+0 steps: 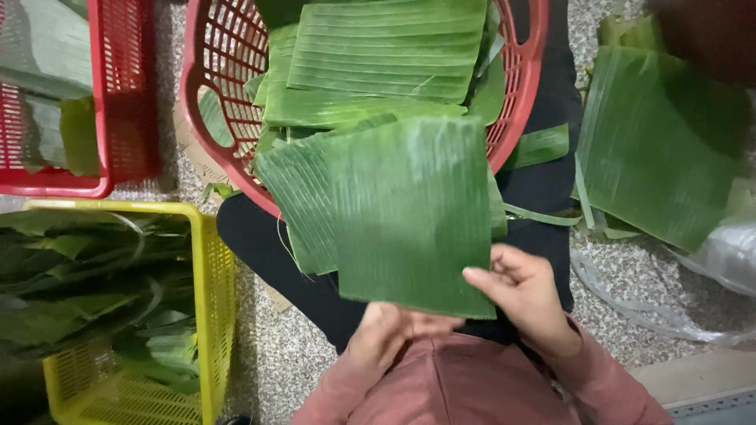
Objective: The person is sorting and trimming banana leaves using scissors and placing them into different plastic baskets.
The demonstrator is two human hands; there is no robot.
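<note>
I hold a stack of rectangular green banana leaf pieces (402,212) in front of my lap. My right hand (524,295) pinches the lower right corner of the top piece with thumb on top. My left hand (390,330) supports the stack from below, mostly hidden under the leaves. The stack's far edge overlaps a round red basket (520,118) that holds more cut leaf pieces (378,63).
A yellow crate (209,315) with dark leaves stands at lower left. At upper left sits a red rectangular crate (118,102) with leaves. Large leaf pieces (654,142) and clear plastic (724,252) lie on the speckled floor at right.
</note>
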